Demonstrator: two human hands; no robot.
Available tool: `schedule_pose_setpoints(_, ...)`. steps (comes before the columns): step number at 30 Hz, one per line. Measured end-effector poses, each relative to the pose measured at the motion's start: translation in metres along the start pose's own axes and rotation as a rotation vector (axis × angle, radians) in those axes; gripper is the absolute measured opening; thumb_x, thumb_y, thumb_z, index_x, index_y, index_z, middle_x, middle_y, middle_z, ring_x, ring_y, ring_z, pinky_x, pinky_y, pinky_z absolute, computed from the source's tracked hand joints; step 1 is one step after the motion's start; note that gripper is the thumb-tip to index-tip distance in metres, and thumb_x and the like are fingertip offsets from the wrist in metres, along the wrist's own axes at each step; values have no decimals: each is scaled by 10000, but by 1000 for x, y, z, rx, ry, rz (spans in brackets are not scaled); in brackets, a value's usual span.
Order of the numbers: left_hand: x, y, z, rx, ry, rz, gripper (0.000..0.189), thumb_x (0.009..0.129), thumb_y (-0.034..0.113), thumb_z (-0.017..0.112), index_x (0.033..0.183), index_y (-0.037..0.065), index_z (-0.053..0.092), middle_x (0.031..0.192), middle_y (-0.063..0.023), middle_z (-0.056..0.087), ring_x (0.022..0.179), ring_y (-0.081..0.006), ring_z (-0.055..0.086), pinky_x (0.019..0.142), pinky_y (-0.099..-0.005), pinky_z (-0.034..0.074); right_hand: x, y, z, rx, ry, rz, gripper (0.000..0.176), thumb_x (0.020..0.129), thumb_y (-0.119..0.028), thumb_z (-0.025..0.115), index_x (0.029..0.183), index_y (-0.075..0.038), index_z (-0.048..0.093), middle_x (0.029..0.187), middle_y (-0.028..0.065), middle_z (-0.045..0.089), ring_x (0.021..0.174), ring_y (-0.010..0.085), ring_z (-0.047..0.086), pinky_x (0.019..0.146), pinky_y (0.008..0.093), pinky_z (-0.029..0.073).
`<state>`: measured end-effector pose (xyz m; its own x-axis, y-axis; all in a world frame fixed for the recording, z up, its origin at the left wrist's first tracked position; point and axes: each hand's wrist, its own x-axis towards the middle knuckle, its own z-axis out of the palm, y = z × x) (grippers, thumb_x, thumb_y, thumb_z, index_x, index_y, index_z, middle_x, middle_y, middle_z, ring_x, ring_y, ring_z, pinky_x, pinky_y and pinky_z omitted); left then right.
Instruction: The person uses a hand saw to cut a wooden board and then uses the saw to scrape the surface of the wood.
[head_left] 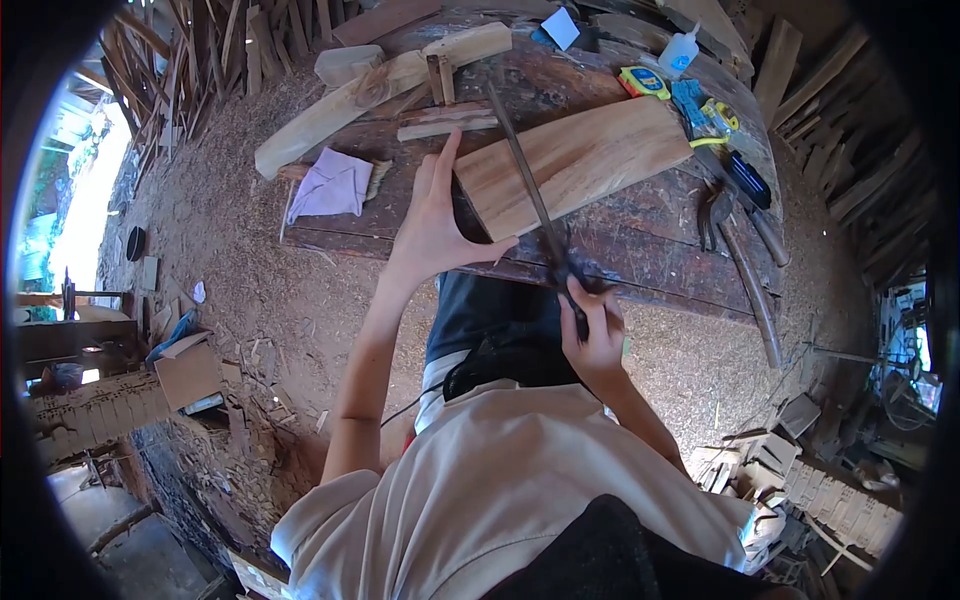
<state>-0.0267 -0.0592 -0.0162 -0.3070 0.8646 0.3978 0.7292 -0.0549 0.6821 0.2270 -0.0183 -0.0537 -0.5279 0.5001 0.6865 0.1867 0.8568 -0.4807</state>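
Observation:
A flat wooden board lies across the workbench, its near left corner by the bench's front edge. My left hand is at the board's left end, fingers stretched forward and thumb spread toward the near corner. Nothing is gripped in it. My right hand is wrapped round the dark handle of what looks like a handsaw. Its long narrow blade slants forward over the board, seen nearly edge-on. Just beyond my left fingers is a short rough wood piece.
On the workbench lie a folded cloth, a long pale timber, a tape measure, a glue bottle, pincers and a hammer overhanging the front edge. Wood shavings cover the ground.

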Motion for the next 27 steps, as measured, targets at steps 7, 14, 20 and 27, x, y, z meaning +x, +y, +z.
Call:
schedule_pose_setpoints(7, 3, 3, -1, -3, -20, -15, 1289, 560, 320, 923, 1578, 39, 184, 1194, -220, 454, 1155, -399, 489, 1038, -464, 401, -26, -2, -19, -48, -45, 29, 364, 771, 111, 758, 1113, 38, 657, 746, 149, 622, 568, 254, 522, 534, 350, 423)
schedule_pose_setpoints(14, 0, -2, 0, -27, 15, -2, 1399, 571, 321, 929, 1593, 35, 19, 1308, -263, 438, 1215, -417, 477, 1054, -478, 409, -16, -1, -8, -41, -16, 6, 372, 756, 122, 763, 1103, 39, 660, 737, 142, 620, 559, 240, 498, 517, 345, 398)
schedule_pose_setpoints(20, 1, 4, 0, -16, -21, -36, 1437, 571, 319, 930, 1590, 29, -41, 1337, -279, 430, 1237, -437, 464, 1073, -492, 395, -28, -3, -19, -65, -4, 3, 385, 743, 108, 782, 1103, 24, 671, 777, 128, 657, 530, 223, 468, 502, 333, 373)
schedule_pose_setpoints(27, 1, 6, -3, -24, -8, -49, 1434, 575, 322, 930, 1589, 27, -40, 1332, -280, 428, 1230, -434, 468, 1068, -495, 397, -14, 2, -13, -57, -9, -33, 440, 724, 115, 788, 1138, 16, 676, 718, 101, 644, 519, 209, 452, 494, 329, 355)
